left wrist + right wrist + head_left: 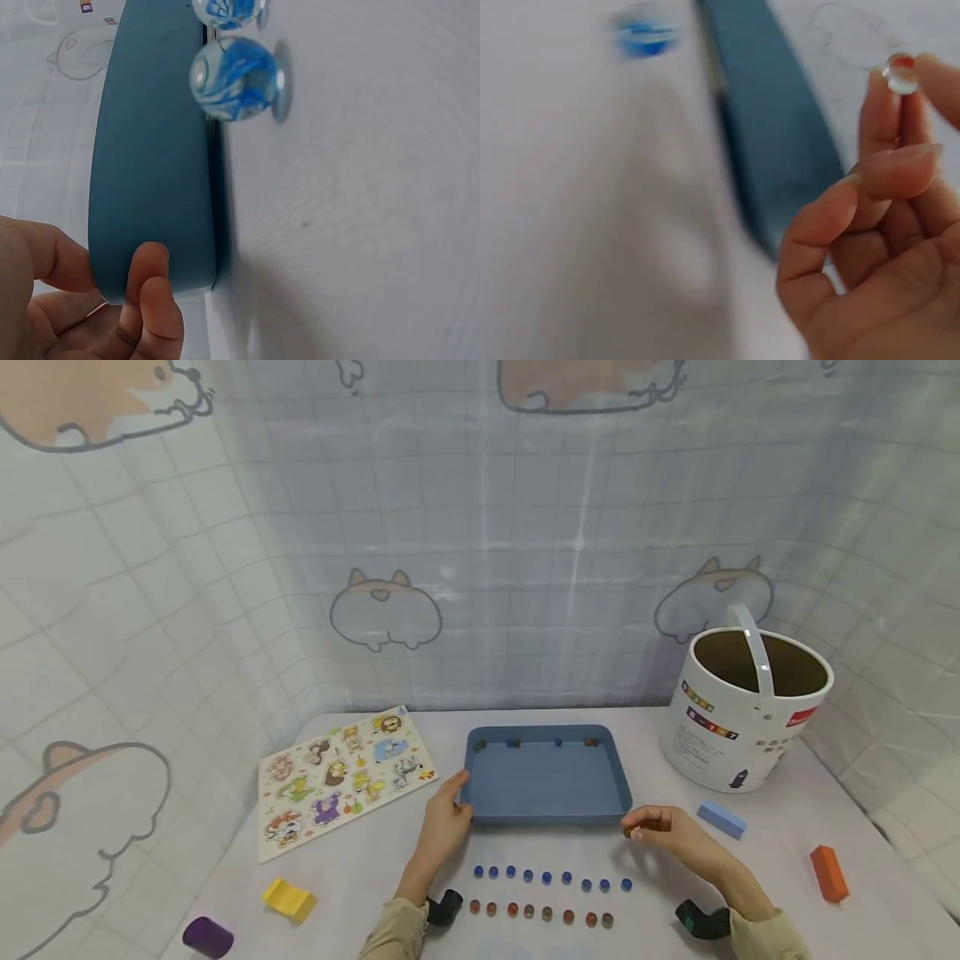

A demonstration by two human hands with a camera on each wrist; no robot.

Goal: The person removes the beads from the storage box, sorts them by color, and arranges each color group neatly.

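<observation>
A blue tray (547, 818) lies mid-table with several marbles (557, 742) along its far wall. My left hand (448, 814) touches the tray's near left corner (150, 225), fingers relaxed against its side. At the tray's near right corner my right hand (651, 827) pinches a small red-and-clear marble (901, 75) between fingertips. In front of the tray run two rows on the table: several blue marbles (547, 877) and, nearer me, several red-brown marbles (540, 912). A blue marble (236, 79) shows close in the left wrist view.
An animal peg puzzle (341, 774) lies at the left. A white bucket (742, 710) stands at the right. Loose blocks lie around: light blue (722, 818), orange (828, 872), yellow (288, 898), and a purple cylinder (207, 937). A curtain hangs behind.
</observation>
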